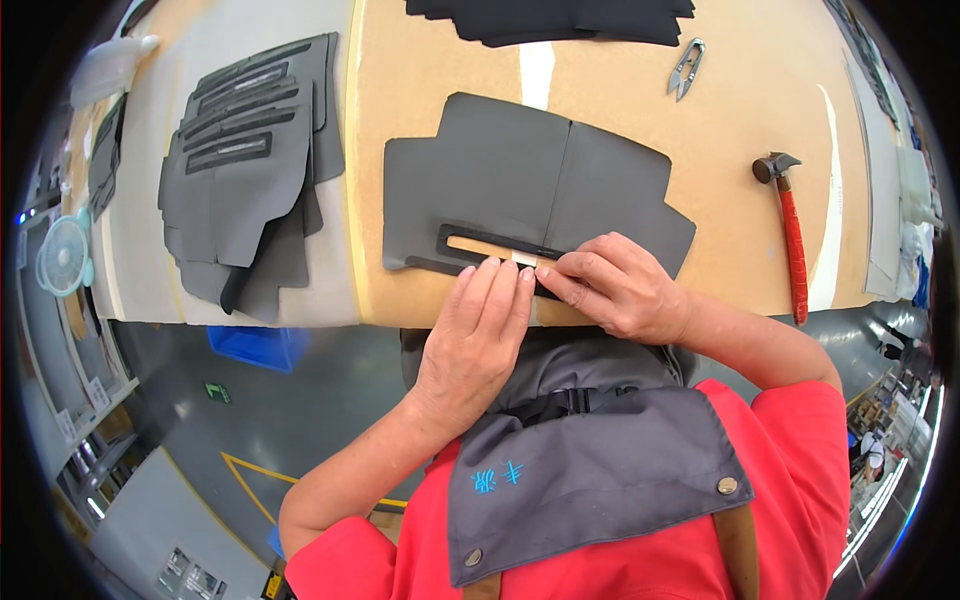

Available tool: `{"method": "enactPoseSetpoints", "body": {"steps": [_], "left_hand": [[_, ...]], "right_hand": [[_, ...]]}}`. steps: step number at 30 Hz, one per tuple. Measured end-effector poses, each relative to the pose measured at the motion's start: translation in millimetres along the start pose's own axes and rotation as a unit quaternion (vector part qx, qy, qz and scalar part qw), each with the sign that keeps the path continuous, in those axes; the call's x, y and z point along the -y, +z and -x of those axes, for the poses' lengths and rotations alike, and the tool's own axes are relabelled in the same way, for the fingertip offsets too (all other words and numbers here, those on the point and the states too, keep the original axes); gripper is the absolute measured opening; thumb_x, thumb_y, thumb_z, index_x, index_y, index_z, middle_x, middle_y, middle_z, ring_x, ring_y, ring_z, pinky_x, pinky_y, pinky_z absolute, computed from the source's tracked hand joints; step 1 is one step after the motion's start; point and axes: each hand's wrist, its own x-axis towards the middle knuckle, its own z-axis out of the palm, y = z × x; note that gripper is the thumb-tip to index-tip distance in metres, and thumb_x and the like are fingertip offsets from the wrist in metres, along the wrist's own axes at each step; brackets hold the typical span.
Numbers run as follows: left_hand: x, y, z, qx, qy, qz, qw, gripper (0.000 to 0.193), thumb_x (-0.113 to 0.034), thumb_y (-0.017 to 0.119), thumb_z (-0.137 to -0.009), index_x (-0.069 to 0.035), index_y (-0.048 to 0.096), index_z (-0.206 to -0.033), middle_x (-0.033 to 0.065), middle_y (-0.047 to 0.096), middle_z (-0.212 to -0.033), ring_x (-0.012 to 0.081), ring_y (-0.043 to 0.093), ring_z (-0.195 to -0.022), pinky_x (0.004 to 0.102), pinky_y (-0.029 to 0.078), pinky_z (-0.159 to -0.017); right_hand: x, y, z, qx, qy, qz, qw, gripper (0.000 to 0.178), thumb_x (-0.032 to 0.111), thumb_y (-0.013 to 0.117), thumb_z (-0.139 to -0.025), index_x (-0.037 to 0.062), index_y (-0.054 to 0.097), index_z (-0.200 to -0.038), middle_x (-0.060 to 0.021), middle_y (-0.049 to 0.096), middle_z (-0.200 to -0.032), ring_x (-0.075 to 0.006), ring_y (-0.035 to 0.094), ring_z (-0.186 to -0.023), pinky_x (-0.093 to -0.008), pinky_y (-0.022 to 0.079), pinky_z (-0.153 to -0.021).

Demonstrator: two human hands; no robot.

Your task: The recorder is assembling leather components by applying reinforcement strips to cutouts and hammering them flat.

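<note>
A dark grey sheet panel (500, 170) with stepped edges and a fold line lies flat on the tan worktable. Along its near edge runs a long slot framed by a black strip (490, 240). My left hand (478, 310) rests with straight fingers laid on the slot's near border. Beside it, my right hand (615, 288) has thumb and forefinger pinched together at the strip near the slot's right end; whatever lies between those fingertips is hidden. A small white piece (525, 258) shows in the slot between the two hands.
Similar grey panels with slots (240, 180) are stacked on the left. Black pieces (560, 20) lie at the far edge. Thread snips (686, 70) and a red-handled hammer (790, 235) lie to the right. A small fan (66, 255) stands at far left; a blue bin (262, 347) sits below.
</note>
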Motion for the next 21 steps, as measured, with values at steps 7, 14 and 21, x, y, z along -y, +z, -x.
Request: {"method": "enactPoseSetpoints", "body": {"steps": [7, 14, 21], "left_hand": [[1, 1, 2, 0.016, 0.017, 0.014, 1.000, 0.049, -0.005, 0.062, -0.087, 0.005, 0.059, -0.135, 0.0152, 0.059, -0.130, 0.0287, 0.057, -0.126, 0.0391, 0.047, -0.112], [-1, -2, 0, 0.029, -0.002, 0.044, 0.999, 0.054, 0.006, 0.062, -0.085, 0.002, 0.057, -0.139, 0.0150, 0.058, -0.130, 0.0309, 0.058, -0.125, 0.0412, 0.052, -0.108], [-2, 1, 1, 0.022, -0.007, 0.050, 0.998, 0.053, -0.002, 0.068, -0.087, 0.002, 0.057, -0.139, 0.0150, 0.058, -0.130, 0.0315, 0.058, -0.126, 0.0419, 0.052, -0.107]], "right_hand": [[2, 0, 7, -0.036, 0.018, -0.007, 0.999, 0.041, 0.007, 0.068, -0.074, -0.0025, 0.072, -0.114, -0.0096, 0.062, -0.099, -0.0237, 0.061, -0.082, -0.0354, 0.053, -0.072], [2, -1, 8, -0.033, 0.034, -0.024, 0.999, 0.039, 0.007, 0.069, -0.075, -0.0017, 0.071, -0.113, -0.0091, 0.061, -0.097, -0.0232, 0.060, -0.084, -0.0351, 0.053, -0.073], [4, 2, 11, -0.039, 0.031, -0.025, 0.998, 0.038, 0.007, 0.070, -0.075, -0.0019, 0.071, -0.112, -0.0092, 0.061, -0.097, -0.0236, 0.061, -0.085, -0.0351, 0.053, -0.074]]}}
